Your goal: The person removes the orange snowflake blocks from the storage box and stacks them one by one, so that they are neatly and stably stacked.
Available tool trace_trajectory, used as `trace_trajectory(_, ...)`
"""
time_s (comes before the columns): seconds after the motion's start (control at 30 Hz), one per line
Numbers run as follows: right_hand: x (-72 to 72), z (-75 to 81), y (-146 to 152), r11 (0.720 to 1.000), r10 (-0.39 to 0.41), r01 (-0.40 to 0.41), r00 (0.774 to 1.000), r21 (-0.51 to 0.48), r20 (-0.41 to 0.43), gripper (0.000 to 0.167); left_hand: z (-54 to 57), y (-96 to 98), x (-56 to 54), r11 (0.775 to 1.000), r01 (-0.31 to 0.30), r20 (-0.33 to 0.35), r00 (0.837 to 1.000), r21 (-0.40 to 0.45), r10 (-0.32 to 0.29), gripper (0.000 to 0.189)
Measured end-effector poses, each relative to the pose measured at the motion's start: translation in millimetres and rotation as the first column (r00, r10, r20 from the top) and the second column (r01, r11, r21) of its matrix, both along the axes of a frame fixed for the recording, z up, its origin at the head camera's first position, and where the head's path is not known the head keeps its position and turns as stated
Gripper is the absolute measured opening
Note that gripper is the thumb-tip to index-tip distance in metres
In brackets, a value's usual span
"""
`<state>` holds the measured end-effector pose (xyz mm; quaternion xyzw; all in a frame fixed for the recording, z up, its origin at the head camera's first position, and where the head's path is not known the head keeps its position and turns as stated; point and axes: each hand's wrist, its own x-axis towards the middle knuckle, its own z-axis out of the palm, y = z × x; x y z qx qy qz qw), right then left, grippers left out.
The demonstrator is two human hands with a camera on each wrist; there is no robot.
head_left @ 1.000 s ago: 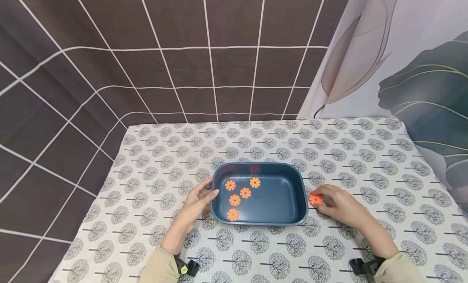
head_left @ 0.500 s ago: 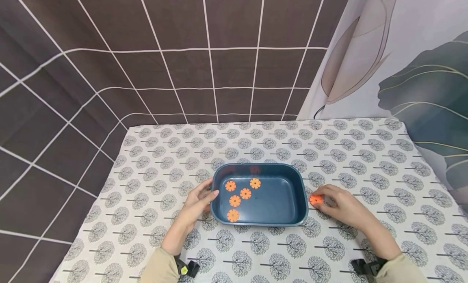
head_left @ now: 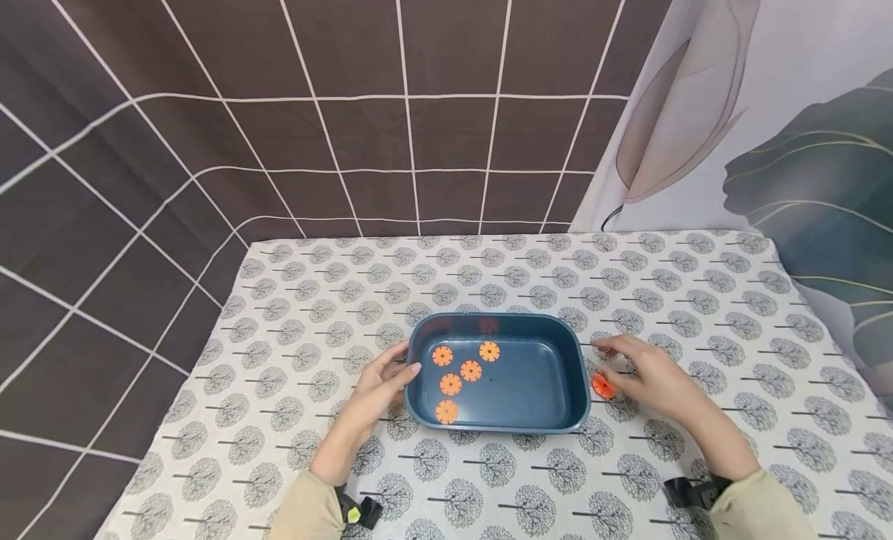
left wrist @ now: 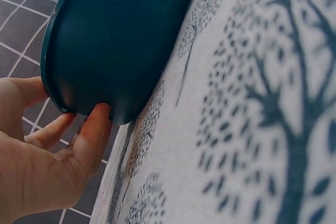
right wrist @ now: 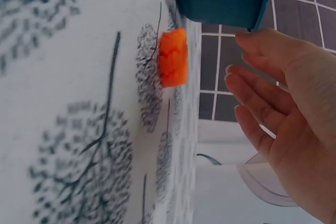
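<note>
A dark blue rectangular plastic basin (head_left: 516, 385) stands on the cloth-covered table. Scattered over the left part of its floor are several orange notched discs (head_left: 450, 383). My left hand (head_left: 377, 385) grips the basin's left end, thumb over the rim and fingers against the outer wall (left wrist: 100, 61). Just outside the right end sits a short stack of orange notched discs (head_left: 603, 386), its layered side showing in the right wrist view (right wrist: 173, 57). My right hand (head_left: 652, 377) hovers beside and above this stack with fingers apart, holding nothing.
A white tablecloth (head_left: 335, 447) with a grey tree print covers the table. Behind and to the left hangs a dark curtain (head_left: 279, 137) with white grid lines. A pale leaf-patterned curtain (head_left: 698, 122) hangs at the right, with a dark cable (head_left: 611, 216) at its foot.
My right hand has let go of the orange disc stack, spreading its fingers and lifting off it. The stack stays beside the basin. My left hand keeps its grip.
</note>
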<state>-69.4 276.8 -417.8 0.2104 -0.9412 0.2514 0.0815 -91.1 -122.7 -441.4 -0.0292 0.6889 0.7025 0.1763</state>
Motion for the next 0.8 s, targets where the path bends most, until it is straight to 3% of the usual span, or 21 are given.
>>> trace_trajectory(0.3,-13.4,8.6,-7.1,1.0,0.025,-0.025,0.996,-0.002,-0.085,0.041,0.5,-0.2,-0.6,1.0,0.008,0.002,1.0,0.005,-0.008,0.057)
trace_trajectory(0.53,-21.4,13.9,-17.5,0.999,0.033,-0.036,0.994,-0.031,-0.101,0.037,0.1,-0.2,-2.2,1.0,0.009,-0.004,1.0,0.005,-0.009,0.057)
trace_trajectory(0.8,-30.2,10.7,-32.7,0.996,0.032,-0.044,0.989,-0.08,-0.145,0.031,-0.6,0.2,0.0,1.0,0.002,0.004,1.0,0.006,-0.003,0.057)
